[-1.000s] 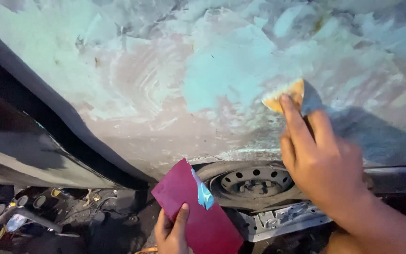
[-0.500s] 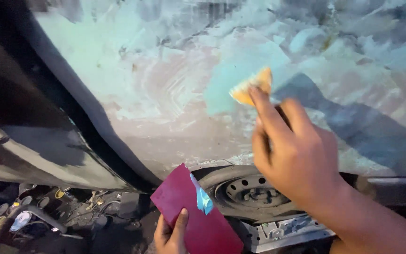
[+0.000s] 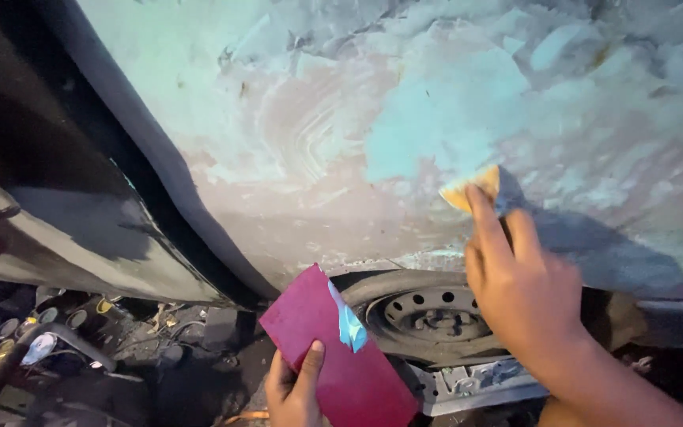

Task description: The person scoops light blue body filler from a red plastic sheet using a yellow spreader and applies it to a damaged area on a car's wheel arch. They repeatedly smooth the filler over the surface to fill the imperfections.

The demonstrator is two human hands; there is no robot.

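Observation:
My right hand (image 3: 523,285) presses a small yellow spreader (image 3: 472,188) against a car body panel (image 3: 405,142) coated in patchy pale blue-green and pinkish filler. The spreader sits at the lower right of a smooth turquoise patch (image 3: 436,126). My left hand (image 3: 294,391) is low in the view and holds a flat dark red board (image 3: 337,356) by its lower edge, with a dab of light blue filler (image 3: 349,320) on its right side.
A steel wheel with a tyre (image 3: 428,316) lies below the panel. A dark door edge and gap (image 3: 160,182) run diagonally at left. Several small cans and scattered clutter (image 3: 17,340) lie on the ground at lower left.
My right hand swept the spreader left and up across the panel, then came back down and right. The left hand keeps the red board nearly still.

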